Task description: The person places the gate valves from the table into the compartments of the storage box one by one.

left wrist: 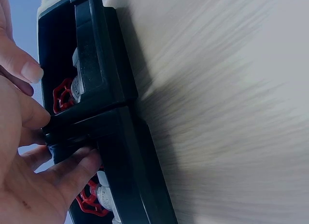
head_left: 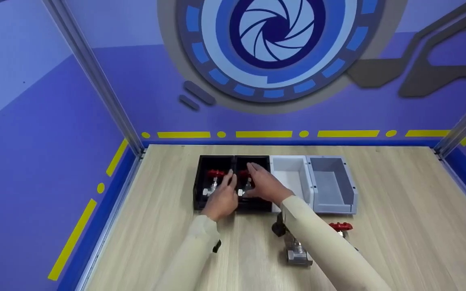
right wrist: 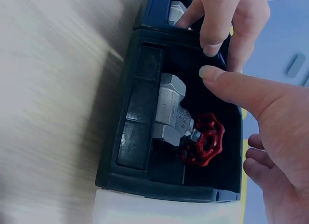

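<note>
To the left of the left hand, a black bin (head_left: 201, 165) holds a metal valve with a red handwheel (head_left: 216, 173). The left hand (head_left: 221, 201) itself straddles the wall between this bin and the next one; some of its fingertips dip into the left bin, close by the handwheel there, and others lie over the right side of that wall. Whether they pinch the wall, I cannot tell.

Just right of these fingers and below the right hand is a second black bin (head_left: 257, 206), with another red-wheeled metal valve (right wrist: 171, 110) lying inside. The right hand (head_left: 267, 186) is spread over it, thumb apart from the fingers, holding nothing visible.

Right of the right hand, a white bin (head_left: 291, 167) adjoins the second black one, then a grey bin (head_left: 332, 188) farther right. Nearer the person than the right hand, a metal valve (head_left: 297, 256) rests on the table (head_left: 399, 242) beside the right sleeve (head_left: 330, 246); past that sleeve, a red handwheel (head_left: 341, 226) shows, its lower part hidden.
</note>
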Motion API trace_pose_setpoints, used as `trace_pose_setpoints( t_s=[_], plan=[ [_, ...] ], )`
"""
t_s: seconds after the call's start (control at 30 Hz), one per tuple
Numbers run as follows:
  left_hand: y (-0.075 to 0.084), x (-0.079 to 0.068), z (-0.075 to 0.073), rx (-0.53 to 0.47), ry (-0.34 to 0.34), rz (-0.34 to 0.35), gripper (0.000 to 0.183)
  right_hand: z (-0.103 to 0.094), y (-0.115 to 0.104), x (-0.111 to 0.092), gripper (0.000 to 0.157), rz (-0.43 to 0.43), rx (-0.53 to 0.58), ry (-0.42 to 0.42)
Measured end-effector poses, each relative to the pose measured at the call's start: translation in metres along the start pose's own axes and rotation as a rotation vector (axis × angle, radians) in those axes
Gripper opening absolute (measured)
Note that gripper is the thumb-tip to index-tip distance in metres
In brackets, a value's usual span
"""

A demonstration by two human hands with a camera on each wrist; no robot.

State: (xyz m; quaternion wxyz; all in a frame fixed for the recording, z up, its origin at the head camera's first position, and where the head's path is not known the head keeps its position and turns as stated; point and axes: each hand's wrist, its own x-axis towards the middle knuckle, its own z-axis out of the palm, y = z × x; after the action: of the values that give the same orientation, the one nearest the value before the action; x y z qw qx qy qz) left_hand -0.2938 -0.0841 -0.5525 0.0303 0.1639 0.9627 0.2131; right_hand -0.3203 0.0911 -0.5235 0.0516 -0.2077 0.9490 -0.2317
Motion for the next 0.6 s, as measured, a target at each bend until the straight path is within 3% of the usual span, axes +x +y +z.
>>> trace_pose_setpoints(
  t_s=[0.37, 0.6],
  plan=[
    [-0.001, 0.000, 0.000, 0.006, -0.003, 0.002, 0.058, -0.004, -0.002, -0.009, 0.098, -0.043, -0.010, 0.032],
    [0.001, 0.000, -0.001, 0.002, -0.007, -0.001, 0.058, -0.009, -0.003, -0.015, 0.099, -0.017, 0.008, 0.027]
  ],
)
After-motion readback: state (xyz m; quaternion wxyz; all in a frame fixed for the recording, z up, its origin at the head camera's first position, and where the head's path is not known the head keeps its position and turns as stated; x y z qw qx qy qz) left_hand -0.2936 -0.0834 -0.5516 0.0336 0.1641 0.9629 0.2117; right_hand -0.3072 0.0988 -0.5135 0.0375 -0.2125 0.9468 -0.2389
